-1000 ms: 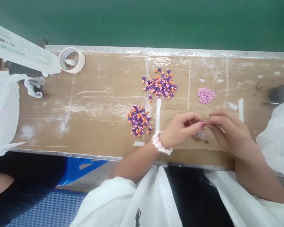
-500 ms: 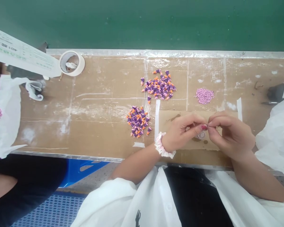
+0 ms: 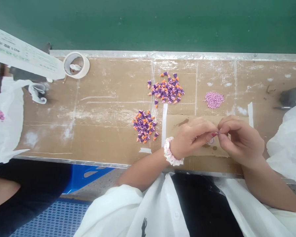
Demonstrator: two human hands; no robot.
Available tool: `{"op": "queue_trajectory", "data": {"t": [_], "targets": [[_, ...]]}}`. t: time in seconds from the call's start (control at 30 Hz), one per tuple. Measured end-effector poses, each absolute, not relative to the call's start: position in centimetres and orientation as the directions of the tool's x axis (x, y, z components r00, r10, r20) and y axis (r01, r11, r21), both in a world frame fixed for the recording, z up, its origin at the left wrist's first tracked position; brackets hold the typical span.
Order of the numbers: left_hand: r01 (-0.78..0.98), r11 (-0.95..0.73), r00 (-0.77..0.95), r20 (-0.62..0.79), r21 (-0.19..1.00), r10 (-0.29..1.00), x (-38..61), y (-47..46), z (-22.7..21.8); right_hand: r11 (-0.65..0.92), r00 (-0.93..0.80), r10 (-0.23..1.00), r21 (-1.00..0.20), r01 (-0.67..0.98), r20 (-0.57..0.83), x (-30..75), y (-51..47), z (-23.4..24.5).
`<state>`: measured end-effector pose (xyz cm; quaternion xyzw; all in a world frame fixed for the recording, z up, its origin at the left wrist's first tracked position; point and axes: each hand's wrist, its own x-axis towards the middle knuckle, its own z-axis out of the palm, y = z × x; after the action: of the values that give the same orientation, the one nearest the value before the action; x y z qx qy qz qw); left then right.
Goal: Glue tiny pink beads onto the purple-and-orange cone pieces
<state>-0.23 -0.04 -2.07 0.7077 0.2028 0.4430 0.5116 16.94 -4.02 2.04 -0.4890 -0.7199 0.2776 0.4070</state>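
Note:
My left hand (image 3: pixel 193 138), with a white frilly band at its wrist, is pinched closed at the fingertips. Its tips meet those of my right hand (image 3: pixel 241 140), also in a pinch. Whatever lies between them is too small to make out. Just below the fingertips, a small clear round item (image 3: pixel 210 141) shows partly on the brown cardboard sheet (image 3: pixel 174 121). Beyond my hands sits a heap of tiny pink beads (image 3: pixel 214 100). Further left are two piles of small purple and orange cone-shaped pieces, a far pile (image 3: pixel 167 89) and a near pile (image 3: pixel 144 126).
A roll of white tape (image 3: pixel 84 67) stands at the back left beside a white printed box (image 3: pixel 24 56). White plastic bags lie at the left (image 3: pixel 7 135) and right (image 3: pixel 289 144). A dark object (image 3: pixel 291 97) rests at the right. Another person's leg (image 3: pixel 5 192) shows at lower left.
Both hands stay fingertip to fingertip, with only slight shifts of the fingers. The whole view has moved a little; the piles look the same.

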Motion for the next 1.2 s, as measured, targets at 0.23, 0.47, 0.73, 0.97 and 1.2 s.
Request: {"op": "queue_trajectory", "data": {"t": [0.23, 0.47, 0.73, 0.97, 1.2], "targets": [[0.15, -0.663, 0.568, 0.485, 0.733, 0.665, -1.0, 0.9, -1.2, 0.376, -0.294, 0.917, -0.831, 0.411, 0.269, 18.4, -3.6, 2.5], [0.96, -0.086, 0.15, -0.229, 0.266, 0.962, -6.8, 3.6, 2.3, 0.376, -0.324, 0.924, -0.646, 0.665, 0.204, 19.9, -3.8, 2.7], [0.973, 0.168, -0.103, -0.354, 0.16, 0.93, -8.0, 5.8, 1.0, 0.446, -0.412, 0.889, -0.578, 0.684, 0.198, 19.6, -3.8, 3.2], [0.969, 0.128, -0.051, -0.341, 0.21, 0.939, -6.9, 6.3, 0.1, 0.459, -0.448, 0.88, -0.517, 0.722, 0.156, 19.5, -3.8, 3.2], [0.941, 0.164, -0.082, -0.269, 0.297, 0.96, -10.3, 5.5, 1.8, 0.459, -0.431, 0.883, -0.531, 0.713, 0.185, 19.9, -3.7, 2.6]]}}
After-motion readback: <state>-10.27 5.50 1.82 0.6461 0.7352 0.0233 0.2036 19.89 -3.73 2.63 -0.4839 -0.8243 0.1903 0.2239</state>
